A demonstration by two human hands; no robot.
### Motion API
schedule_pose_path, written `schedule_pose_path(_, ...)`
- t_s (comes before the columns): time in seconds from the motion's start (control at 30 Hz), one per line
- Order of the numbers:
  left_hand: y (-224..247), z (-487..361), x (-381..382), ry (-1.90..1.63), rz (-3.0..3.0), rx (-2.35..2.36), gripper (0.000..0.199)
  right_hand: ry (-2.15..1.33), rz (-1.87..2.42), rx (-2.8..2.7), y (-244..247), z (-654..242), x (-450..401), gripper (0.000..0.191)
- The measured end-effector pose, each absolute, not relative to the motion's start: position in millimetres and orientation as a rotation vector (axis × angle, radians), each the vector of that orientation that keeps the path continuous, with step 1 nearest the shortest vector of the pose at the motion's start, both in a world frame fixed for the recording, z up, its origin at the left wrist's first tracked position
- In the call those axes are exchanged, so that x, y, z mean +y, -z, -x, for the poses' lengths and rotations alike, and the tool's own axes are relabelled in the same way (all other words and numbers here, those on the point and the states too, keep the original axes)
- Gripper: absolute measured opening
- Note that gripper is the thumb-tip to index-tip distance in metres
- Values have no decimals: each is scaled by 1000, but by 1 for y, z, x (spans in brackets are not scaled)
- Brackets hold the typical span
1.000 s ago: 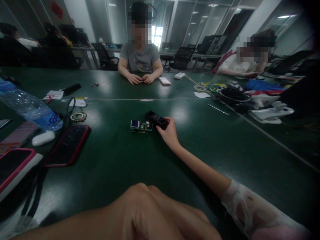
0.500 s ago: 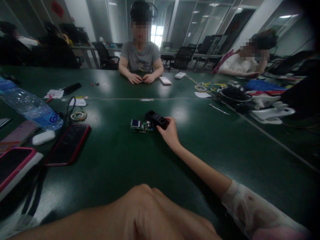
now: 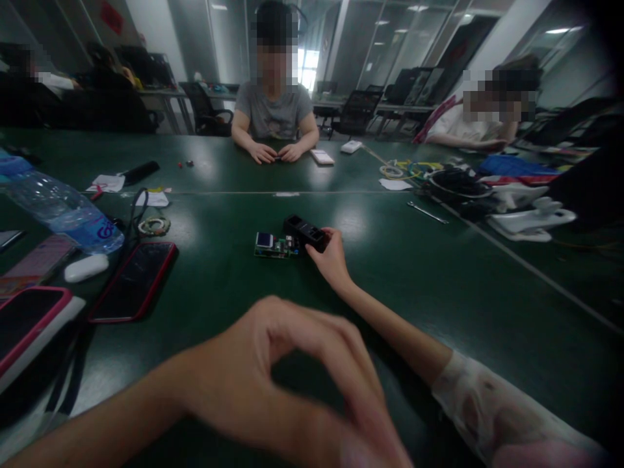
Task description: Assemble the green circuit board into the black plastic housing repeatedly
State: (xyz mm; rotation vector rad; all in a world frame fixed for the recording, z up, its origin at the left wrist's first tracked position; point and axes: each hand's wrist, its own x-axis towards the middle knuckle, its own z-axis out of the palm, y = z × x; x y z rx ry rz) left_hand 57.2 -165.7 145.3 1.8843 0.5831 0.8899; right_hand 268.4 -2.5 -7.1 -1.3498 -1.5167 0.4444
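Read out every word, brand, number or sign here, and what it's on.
Bottle label: first letter "C" or "G"; the rest is unclear.
Black case: faint pale marking, too small to read.
Red wall sheet: too blurred.
I can read no other text.

Gap, seemingly — phone to circuit board

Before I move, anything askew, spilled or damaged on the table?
No spill or damage visible. Messiest spot: the tangled black cables heaped at right. The water bottle at left looks slanted, possibly just lens distortion; can't tell. The circuit board beside the black case in the right hand looks normal.
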Motion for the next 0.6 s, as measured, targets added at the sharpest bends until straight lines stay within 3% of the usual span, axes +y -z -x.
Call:
schedule_pose_path(0.13, -133, -59, -108, -1114, -1882, 727, 29, -420, 1337, -1510, 11, -269, 0, 48)
schedule_pose_path(0.27, -89, -32, -52, -1380, -1895, 1099, 31, -409, 1337, -1524, 13, -271, 2, 51)
schedule_pose_path(0.33, -63, -14, -34, -1226, -1943, 1192, 69, -395, 1343, -1533, 13, -271, 3, 50)
schedule_pose_path(0.4, -41, 0, -24, -1031, -1980, 1224, 91, -409, 1343, -1529, 12, -271, 2, 49)
schedule_pose_path(0.6, -16, 10, -16, -839, -1958, 1267, 82, -464, 1205, -1483, 1, -266, -6, 49)
